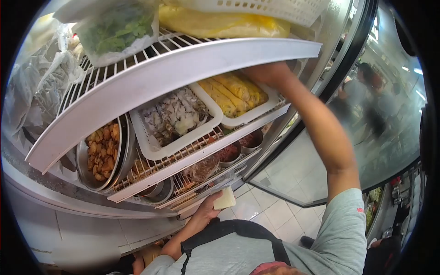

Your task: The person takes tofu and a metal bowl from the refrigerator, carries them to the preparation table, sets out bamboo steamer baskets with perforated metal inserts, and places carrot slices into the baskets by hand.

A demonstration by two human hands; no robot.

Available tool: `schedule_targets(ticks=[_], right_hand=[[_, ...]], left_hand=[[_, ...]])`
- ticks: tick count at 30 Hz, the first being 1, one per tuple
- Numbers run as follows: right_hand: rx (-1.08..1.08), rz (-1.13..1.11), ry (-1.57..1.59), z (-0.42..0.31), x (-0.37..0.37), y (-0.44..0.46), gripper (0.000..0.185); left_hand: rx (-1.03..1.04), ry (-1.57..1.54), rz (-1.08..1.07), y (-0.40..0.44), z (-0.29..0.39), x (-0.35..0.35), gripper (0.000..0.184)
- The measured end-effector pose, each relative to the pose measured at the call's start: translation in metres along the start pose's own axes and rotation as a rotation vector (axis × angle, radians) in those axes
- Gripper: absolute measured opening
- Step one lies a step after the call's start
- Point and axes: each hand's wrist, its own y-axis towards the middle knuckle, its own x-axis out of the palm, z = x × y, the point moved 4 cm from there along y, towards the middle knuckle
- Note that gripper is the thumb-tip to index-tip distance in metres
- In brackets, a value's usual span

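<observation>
In front of my chest, my left hand [206, 210] is closed around a pale, cream-coloured block [225, 199] with flat sides; its exact kind cannot be told. My right arm reaches up into a fridge with wire shelves. Its hand [269, 74] is just beneath the white shelf edge [192, 57], above a white tray [250, 118] of yellow, roll-shaped items [233, 94]. The fingers are hidden behind the shelf edge and the items. Beside that tray sits a white basket [150, 149] of greyish, shrimp-like pieces [176, 112].
Metal bowls with orange-brown pieces [101, 151] stand at the left. Lower down are containers of red, meat-like food [229, 152]. A bag of green leaves [120, 34] and a yellow package [220, 22] lie above. The open glass door [316, 151] is on my right.
</observation>
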Motion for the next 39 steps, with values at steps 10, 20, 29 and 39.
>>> schedule_targets(ticks=[10,20,29,39], right_hand=[[0.166,0.016,-0.147,0.039,0.041,0.021,0.041],[0.248,0.271,-0.053,0.028,0.020,0.008,0.036],[0.271,0.234,-0.053,0.040,0.020,-0.008,0.025],[0.468,0.375,0.376,0.005,-0.029,-0.052,0.023]], left_hand=[[-0.072,0.034,0.028,0.001,-0.003,0.015,0.060],[-0.051,0.086,0.105,-0.004,0.005,0.009,0.060],[-0.086,0.053,0.098,-0.005,0.000,0.015,0.057],[-0.074,0.073,0.093,0.002,-0.004,0.013,0.056]])
